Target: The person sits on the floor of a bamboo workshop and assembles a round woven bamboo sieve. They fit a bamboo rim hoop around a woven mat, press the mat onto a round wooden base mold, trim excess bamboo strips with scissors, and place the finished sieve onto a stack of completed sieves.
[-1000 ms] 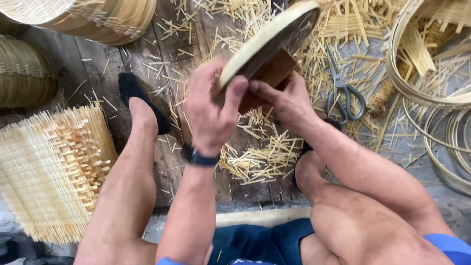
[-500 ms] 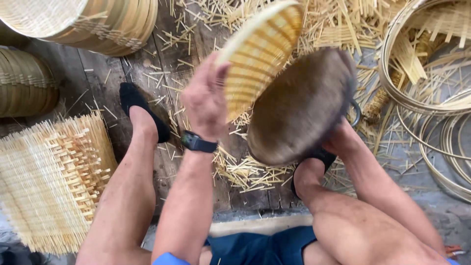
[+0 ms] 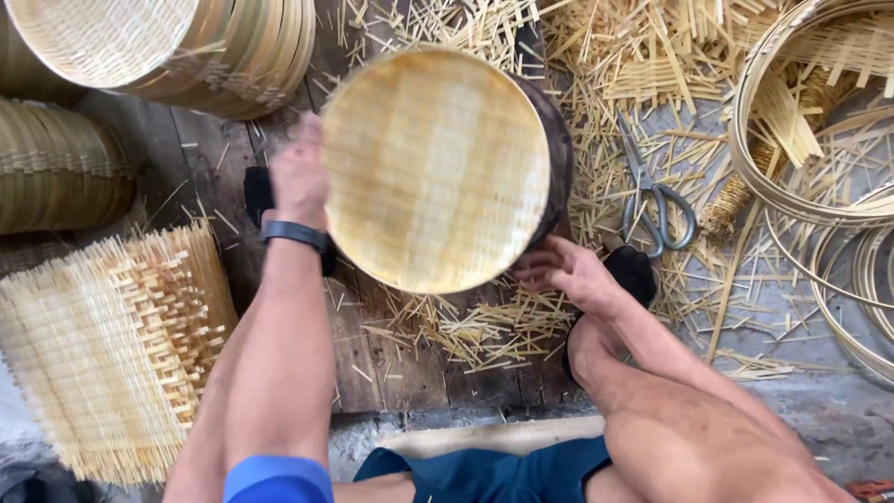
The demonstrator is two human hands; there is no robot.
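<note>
Seen from the head camera: round woven bamboo tray (image 3: pixel 436 168) held up at centre frame, pale inner face turned toward the lens, dark round form (image 3: pixel 557 154) showing as a crescent behind its right edge. Left hand (image 3: pixel 300 177) clasped on the tray's left rim, fingers wrapped out of sight behind it, wristband (image 3: pixel 294 233) just below. Right hand (image 3: pixel 570 272) lower right of the tray, fingertips touching the bottom edge where tray and dark form meet; grip loose, more a steadying touch than a clamp. Tray therefore between the two hands, leaning up and away from the right hand, level with the left; no long axis to speak of, being round. Left hand nearer the tray's middle height, right hand at its lowest point.

Elsewhere: scissors (image 3: pixel 655 200) lying right of the tray on the plank floor (image 3: pixel 391 363) among bamboo offcuts (image 3: pixel 466 326); unfinished square mat (image 3: pixel 102 345) at lower left; stacked baskets (image 3: pixel 168 47) upper left; bamboo hoops (image 3: pixel 792 177) at right edge.
</note>
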